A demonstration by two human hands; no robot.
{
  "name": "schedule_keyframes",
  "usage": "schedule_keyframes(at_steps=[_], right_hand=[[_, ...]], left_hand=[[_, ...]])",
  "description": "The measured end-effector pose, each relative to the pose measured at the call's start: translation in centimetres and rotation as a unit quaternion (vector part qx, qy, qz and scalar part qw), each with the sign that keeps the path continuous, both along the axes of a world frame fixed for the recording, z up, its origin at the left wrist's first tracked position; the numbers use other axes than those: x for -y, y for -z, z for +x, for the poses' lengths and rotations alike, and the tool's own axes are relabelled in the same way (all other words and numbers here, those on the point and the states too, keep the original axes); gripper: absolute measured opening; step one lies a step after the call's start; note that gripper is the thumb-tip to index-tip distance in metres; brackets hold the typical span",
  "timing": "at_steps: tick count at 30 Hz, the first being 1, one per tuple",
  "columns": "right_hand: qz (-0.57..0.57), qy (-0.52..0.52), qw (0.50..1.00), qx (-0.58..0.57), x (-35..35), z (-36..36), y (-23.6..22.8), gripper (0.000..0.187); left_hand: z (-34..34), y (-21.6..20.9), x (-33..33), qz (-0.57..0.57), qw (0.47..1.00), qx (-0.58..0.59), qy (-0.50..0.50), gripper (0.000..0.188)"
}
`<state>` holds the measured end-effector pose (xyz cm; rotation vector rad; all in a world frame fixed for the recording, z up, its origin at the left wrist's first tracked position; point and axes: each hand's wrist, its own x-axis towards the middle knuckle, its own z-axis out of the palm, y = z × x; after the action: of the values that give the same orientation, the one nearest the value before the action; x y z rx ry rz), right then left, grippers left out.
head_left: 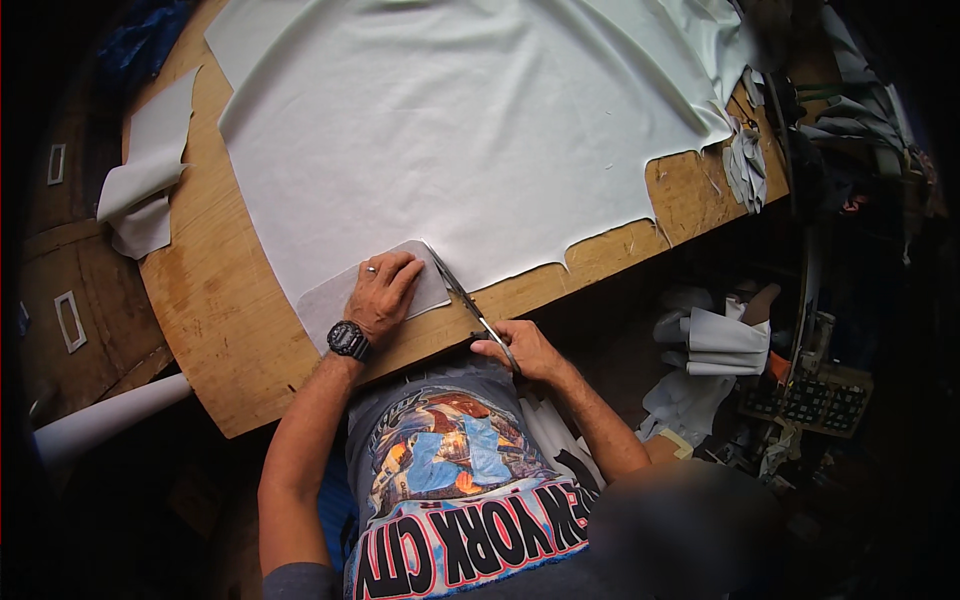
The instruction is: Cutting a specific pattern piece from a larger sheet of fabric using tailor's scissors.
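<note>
My left hand [382, 292], wearing a ring and a black wristwatch, bears down on a pale grey template [428, 292] with bent, closely held fingers. That flat piece has a rounded corner and lies over the near left corner of a large white sheet of pliable material [440, 150]. My right hand [525, 350] is closed around the handles of metal scissors [470, 303]. Their blades point up and left, along the template's right edge where it meets the sheet. Whether the blade tips are parted is too small to tell.
The sheet covers much of a wooden table [215, 330]; its near right edge has stepped cut-outs. A white offcut [150, 185] lies at the left, crumpled scraps [745, 168] at the right corner. Below the table are a white roll [115, 415] and heaped white pieces [720, 345].
</note>
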<state>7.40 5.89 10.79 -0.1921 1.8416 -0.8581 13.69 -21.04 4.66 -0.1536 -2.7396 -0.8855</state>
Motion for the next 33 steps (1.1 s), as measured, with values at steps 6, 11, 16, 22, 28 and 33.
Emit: schedule_keyframes(at_steps=[6,11,16,22,28,33], right_hand=[[-0.005,-0.028,1.000,-0.013,-0.1,-1.0,0.0,0.051],[-0.016,-0.053,0.998,-0.024,-0.4,-1.8,0.0,0.048],[-0.020,-0.047,0.999,0.016,-0.4,-2.7,-0.1,0.046],[-0.049,-0.009,0.995,0.081,-0.7,-2.2,0.8,0.046],[-0.038,-0.026,0.998,0.044,-0.8,-2.5,0.8,0.045],[-0.010,-0.041,0.997,0.065,-1.3,-4.4,0.7,0.046]], left_hand=[[0.1,0.2,0.1,0.009,1.000,0.002,0.001,0.040],[0.2,0.3,0.2,0.011,1.000,-0.009,0.005,0.042],[0.5,0.5,0.2,0.014,1.000,-0.007,0.004,0.044],[0.3,0.3,0.3,0.015,1.000,-0.008,0.007,0.044],[0.4,0.2,0.3,0.015,1.000,-0.002,0.008,0.043],[0.4,0.7,0.2,0.012,1.000,-0.005,0.004,0.042]])
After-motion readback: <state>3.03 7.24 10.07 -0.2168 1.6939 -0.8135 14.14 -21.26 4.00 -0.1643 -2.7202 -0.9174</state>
